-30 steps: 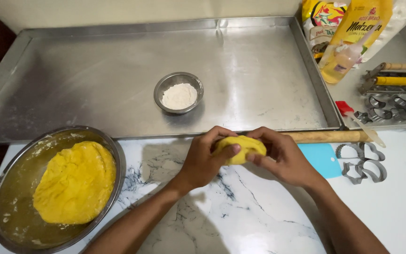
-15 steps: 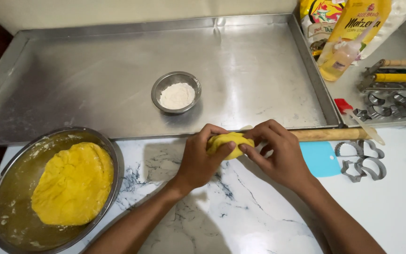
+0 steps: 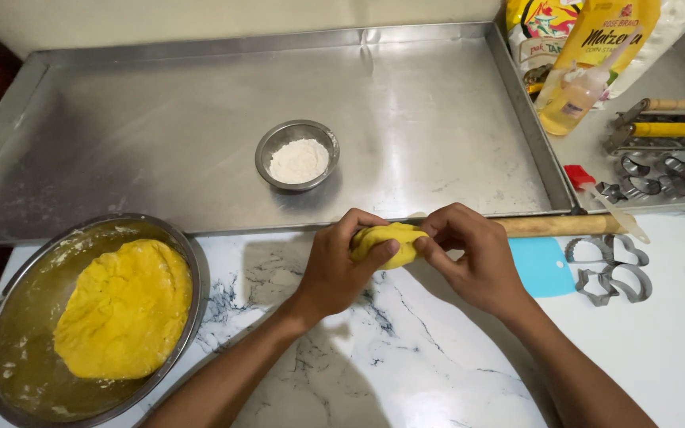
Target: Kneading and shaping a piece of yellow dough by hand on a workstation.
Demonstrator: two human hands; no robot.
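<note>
head view — both hands point(image 3: 342, 265) point(image 3: 477, 257) clamped on dough ball point(image 3: 386, 240); rolling pin point(image 3: 564, 226) behind, flour bowl point(image 3: 297, 155) beyond.

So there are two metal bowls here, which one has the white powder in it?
The small metal bowl standing on the big steel tray. The large bowl on the marble counter, left of the hands, holds a mass of yellow dough instead.

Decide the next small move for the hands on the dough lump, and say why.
Probably keep rounding: the dough lump, pinched between the left hand and right hand above the counter, looks oblong and uneven, so turning it between the palms should smooth it.
</note>
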